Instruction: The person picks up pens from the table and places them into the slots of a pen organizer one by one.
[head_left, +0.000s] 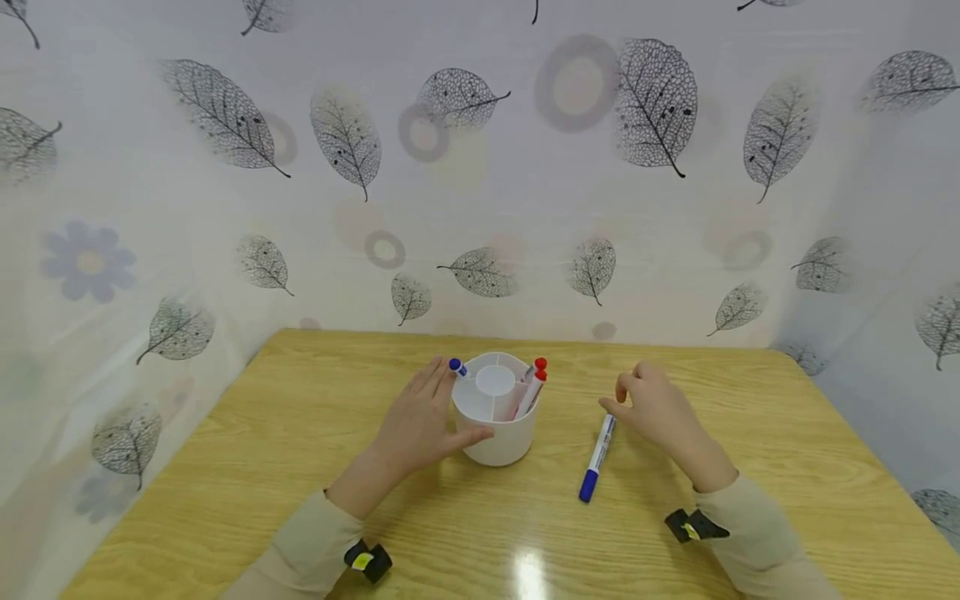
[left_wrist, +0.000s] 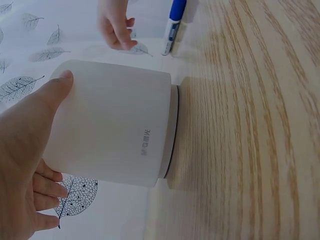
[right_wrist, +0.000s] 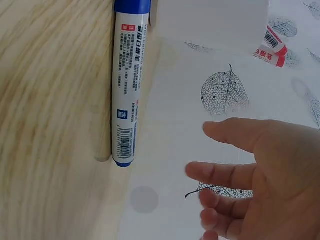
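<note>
A white round pen holder with divided compartments stands upright on the table. My left hand rests against its left side, the fingers fairly straight and the thumb laid along its wall near the rim. A blue-capped marker leans in the holder's left compartment, and red-capped markers lean in the right one. To the right lies a white whiteboard marker with a blue cap, its cap end toward me. My right hand hovers by its far end, thumb and fingers apart and holding nothing.
The wood-grain table meets a pale, leaf-printed sheet at the back and sides. Dark bands with yellow marks sit on both sleeves. A bright light reflection shows near the table's front.
</note>
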